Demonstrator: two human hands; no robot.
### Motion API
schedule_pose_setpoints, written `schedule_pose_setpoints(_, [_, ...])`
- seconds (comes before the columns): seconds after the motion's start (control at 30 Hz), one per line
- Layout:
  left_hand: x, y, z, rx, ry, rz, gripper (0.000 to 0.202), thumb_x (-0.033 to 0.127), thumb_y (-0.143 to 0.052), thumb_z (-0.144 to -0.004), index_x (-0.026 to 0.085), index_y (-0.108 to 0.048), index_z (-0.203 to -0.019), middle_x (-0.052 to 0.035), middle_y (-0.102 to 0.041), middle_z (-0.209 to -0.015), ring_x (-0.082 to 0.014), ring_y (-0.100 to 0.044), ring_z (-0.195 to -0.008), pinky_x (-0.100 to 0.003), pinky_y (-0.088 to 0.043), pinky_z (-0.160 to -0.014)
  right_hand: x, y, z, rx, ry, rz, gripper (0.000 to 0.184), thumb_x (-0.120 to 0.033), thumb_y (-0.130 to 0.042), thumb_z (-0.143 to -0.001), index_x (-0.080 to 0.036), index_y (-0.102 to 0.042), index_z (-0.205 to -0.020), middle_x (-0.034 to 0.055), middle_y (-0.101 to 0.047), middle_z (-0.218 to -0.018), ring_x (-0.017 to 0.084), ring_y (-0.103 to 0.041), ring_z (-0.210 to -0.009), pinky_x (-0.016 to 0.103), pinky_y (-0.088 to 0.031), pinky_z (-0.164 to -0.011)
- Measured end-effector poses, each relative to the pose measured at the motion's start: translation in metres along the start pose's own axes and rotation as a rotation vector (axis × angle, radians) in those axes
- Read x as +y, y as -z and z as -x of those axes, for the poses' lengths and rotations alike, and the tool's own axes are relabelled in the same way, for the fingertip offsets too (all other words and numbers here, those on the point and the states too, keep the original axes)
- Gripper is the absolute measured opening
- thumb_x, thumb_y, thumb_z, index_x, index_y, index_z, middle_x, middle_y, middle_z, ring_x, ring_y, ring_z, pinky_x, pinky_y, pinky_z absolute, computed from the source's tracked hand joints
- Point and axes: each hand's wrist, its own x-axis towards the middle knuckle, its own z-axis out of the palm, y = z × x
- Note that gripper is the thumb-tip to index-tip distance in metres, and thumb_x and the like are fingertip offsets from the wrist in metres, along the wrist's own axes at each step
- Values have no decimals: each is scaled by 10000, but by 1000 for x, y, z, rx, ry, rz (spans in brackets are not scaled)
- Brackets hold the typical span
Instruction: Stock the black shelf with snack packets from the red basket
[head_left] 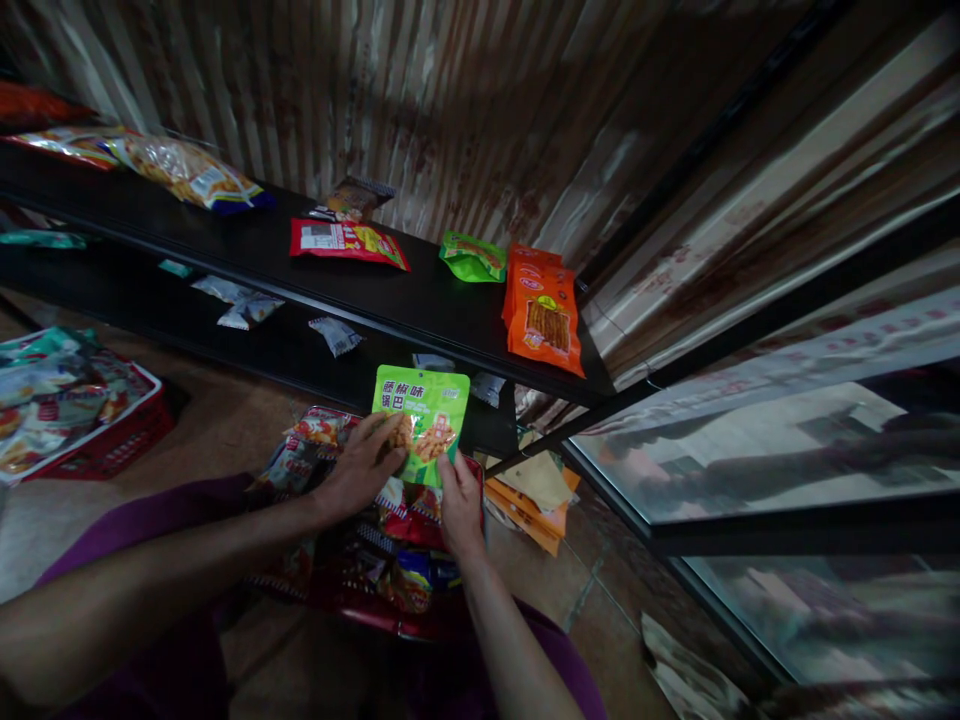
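A bright green snack bag (424, 405) with dark Chinese lettering and a picture of crisp pieces is held upright in front of me. My right hand (460, 505) grips its lower right edge, thumb on the front. Across the lower left of the bag's face lie the outstretched fingers of my left hand (366, 465), back of the hand toward me. Below both hands stands a red basket (375, 610) filled with small snack packets, among them a blue-and-yellow packet (414, 578).
A black shelf (450, 315) carries a red packet (346, 243), a small green packet (474, 257), orange bags (544, 310) and a large snack bag (187, 172). Small silver packets (247, 305) lie one level down. Another full red basket (135, 435) is at left; glass panels (750, 450) stand right.
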Motion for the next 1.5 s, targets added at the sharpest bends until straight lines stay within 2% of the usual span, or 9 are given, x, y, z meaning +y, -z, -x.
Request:
schedule_pose_setpoints(0.13, [13,-4,6,-163,133,359,764,500,-554,-805,182,-281,-1445,-114,-267,-1511,-275,-215,-1394,-431,-193,-1133,-10,-2,6,-83,308,381,417,-355,-445,-902,-194,-523,-1279,107,-629,-1188,233,-577,-1093,409,-455,-941])
schedule_pose_setpoints(0.27, [30,-5,12,-228,192,754,857,469,-666,-735,178,-280,-1442,-117,-359,-1470,-274,-322,-1349,-382,-294,-1093,-15,-7,11,-117,711,697,656,-420,-541,-836,-172,-338,-1408,176,-424,-1406,310,-395,-1297,538,-369,-1016])
schedule_pose_setpoints(0.4, [31,-5,12,-221,420,1061,669,387,-740,-685,175,-523,-1281,-100,-627,-1206,-275,-553,-1146,-343,-443,-951,-27,-13,20,-206,790,813,736,-456,-606,-775,-198,-330,-1407,164,-268,-1496,347,-273,-1363,574,-353,-1020])
schedule_pose_setpoints(0.53, [24,1,2,-220,603,1179,455,349,-678,-742,115,-625,-1128,-111,-713,-946,-259,-668,-921,-314,-525,-771,-37,-10,28,-344,804,713,580,-386,-520,-851,-206,-371,-1382,134,-281,-1498,317,-267,-1372,560,-349,-1039])
schedule_pose_setpoints(0.67, [26,11,-6,-269,800,1277,381,297,-564,-819,70,-610,-1122,-129,-721,-912,-252,-687,-860,-327,-536,-744,-35,0,24,-85,689,562,406,-256,-399,-915,-213,-473,-1311,111,-403,-1434,261,-340,-1341,527,-320,-1068])
schedule_pose_setpoints(0.77, [26,16,-8,-260,853,1299,406,296,-534,-832,65,-583,-1162,-136,-721,-927,-272,-683,-890,-380,-524,-809,-26,9,12,164,359,347,389,-312,-425,-912,-214,-508,-1279,100,-478,-1381,230,-418,-1289,474,-324,-1073])
schedule_pose_setpoints(0.87, [22,18,-10,-278,808,1296,447,300,-559,-806,70,-566,-1190,-145,-716,-967,-296,-670,-936,-417,-509,-845,-16,16,-1,175,-20,8,434,-448,-511,-855,-200,-569,-1207,86,-609,-1240,216,-568,-1123,388,-451,-959])
schedule_pose_setpoints(0.97, [16,17,-11,-331,770,1281,499,315,-610,-765,69,-561,-1197,-159,-708,-995,-317,-657,-969,-435,-503,-853,-11,18,-8,97,-206,-242,412,-495,-595,-782,-200,-650,-1065,55,-706,-1044,209,-653,-932,336,-529,-801])
schedule_pose_setpoints(1.5, [19,17,-20,-178,691,1219,407,370,-619,-793,95,-627,-1093,-146,-716,-980,-287,-678,-903,-419,-522,-835,-13,14,-6,187,-173,-225,262,-424,-679,-713,-176,-708,-788,3,-712,-775,138,-599,-655,250,-491,-621])
